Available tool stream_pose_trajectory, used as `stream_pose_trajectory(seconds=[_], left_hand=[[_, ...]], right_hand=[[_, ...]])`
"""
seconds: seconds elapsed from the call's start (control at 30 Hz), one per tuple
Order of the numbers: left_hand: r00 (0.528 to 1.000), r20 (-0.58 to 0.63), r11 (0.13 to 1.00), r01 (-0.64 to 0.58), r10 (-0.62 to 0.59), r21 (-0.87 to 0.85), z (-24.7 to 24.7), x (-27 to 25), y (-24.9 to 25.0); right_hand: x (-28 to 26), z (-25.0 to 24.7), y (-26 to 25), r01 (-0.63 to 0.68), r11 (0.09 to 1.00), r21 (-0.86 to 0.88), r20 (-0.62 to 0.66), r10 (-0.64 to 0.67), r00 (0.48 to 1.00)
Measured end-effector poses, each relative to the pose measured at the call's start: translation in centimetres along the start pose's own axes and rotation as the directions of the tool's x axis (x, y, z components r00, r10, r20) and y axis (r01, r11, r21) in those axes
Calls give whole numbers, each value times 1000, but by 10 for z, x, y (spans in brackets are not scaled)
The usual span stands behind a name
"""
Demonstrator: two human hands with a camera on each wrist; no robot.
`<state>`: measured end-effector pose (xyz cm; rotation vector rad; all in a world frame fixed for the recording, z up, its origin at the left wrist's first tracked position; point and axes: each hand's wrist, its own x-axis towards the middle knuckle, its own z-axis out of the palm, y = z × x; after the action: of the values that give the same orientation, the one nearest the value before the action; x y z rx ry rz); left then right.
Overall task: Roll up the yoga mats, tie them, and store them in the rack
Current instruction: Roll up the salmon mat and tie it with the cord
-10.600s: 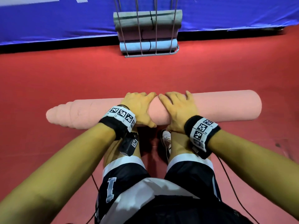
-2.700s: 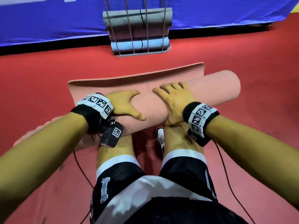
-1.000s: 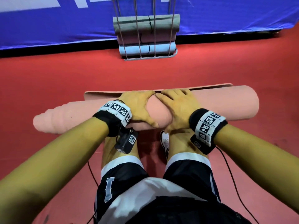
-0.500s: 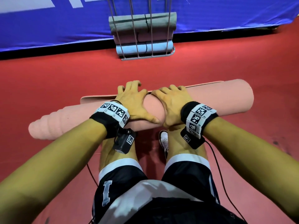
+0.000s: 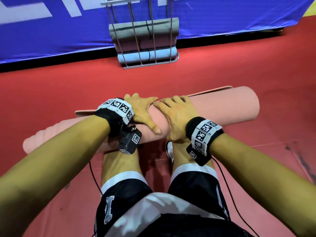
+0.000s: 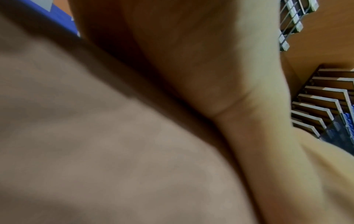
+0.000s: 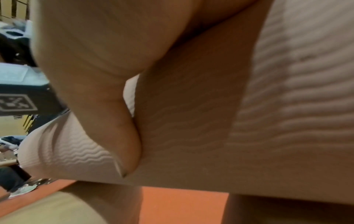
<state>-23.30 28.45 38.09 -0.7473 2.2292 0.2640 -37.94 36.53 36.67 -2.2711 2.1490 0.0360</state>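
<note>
Both arms reach forward and down, wrists banded. The left hand (image 5: 142, 111) and right hand (image 5: 172, 117) lie side by side, palms down, fingers spread and draped over the roll (image 5: 222, 106), thumbs pressed against its near side, index fingers almost touching.

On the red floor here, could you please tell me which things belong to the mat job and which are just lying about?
Part of the job:
- pink mat, under left hand and right hand
- rack
- three rolled mats stored inside

Just there:
- blue banner
- red floor
</note>
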Motion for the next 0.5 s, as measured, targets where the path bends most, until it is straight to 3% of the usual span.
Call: stream_pose_trajectory(seconds=[0.07, 0.13, 0.27, 0.37, 0.43, 0.5], left_hand=[[993, -100, 978, 44, -66, -205, -19, -2, -9], [961, -265, 972, 15, -79, -236, -39, -3, -21], [934, -339, 960, 13, -112, -280, -42, -4, -31], [892, -424, 950, 21, -158, -311, -56, -17, -36], [816, -539, 941, 20, -212, -339, -70, -28, -47], [734, -635, 928, -17, -242, -373, -88, -37, -53]], right_hand=[[-1, 3, 2, 10, 1000, 7, -20, -10, 1000], [-1, 1, 4, 19, 1000, 15, -15, -19, 1000], [5, -10, 6, 27, 999, 41, 9, -27, 1000], [7, -11, 10, -81, 993, 88, -185, 96, 978], [12, -25, 12, -244, 932, 270, -341, 329, 880], [20, -48, 11, -352, 794, 496, -366, 559, 744]])
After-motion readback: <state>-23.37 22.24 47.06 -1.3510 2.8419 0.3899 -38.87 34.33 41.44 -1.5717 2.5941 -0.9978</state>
